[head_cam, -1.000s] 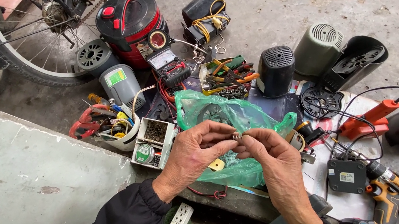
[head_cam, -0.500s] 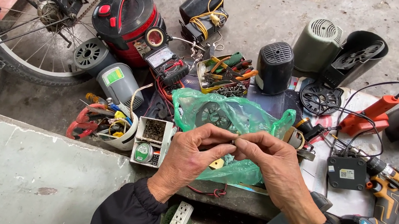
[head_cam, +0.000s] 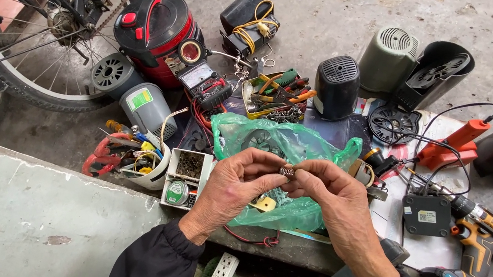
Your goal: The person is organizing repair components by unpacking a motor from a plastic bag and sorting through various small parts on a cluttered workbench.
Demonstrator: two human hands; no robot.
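Observation:
My left hand (head_cam: 237,186) and my right hand (head_cam: 336,202) meet in the middle of the head view, fingertips pinched together on a small ribbed metal part (head_cam: 286,170), a short cylinder. Both hands hover just above a green plastic bag (head_cam: 272,141) that lies on the concrete with some round parts inside it. Black sleeves cover both my forearms.
A bicycle wheel (head_cam: 13,29) stands at far left, a red and black vacuum (head_cam: 154,32) next to it. A tray of hand tools (head_cam: 273,93), dark fan housings (head_cam: 337,87), an orange cordless drill (head_cam: 485,235), a small box of parts (head_cam: 187,172) and a power strip (head_cam: 221,276) lie around.
The hands stay together on the small part, with only slight finger shifts. The view has drifted a little.

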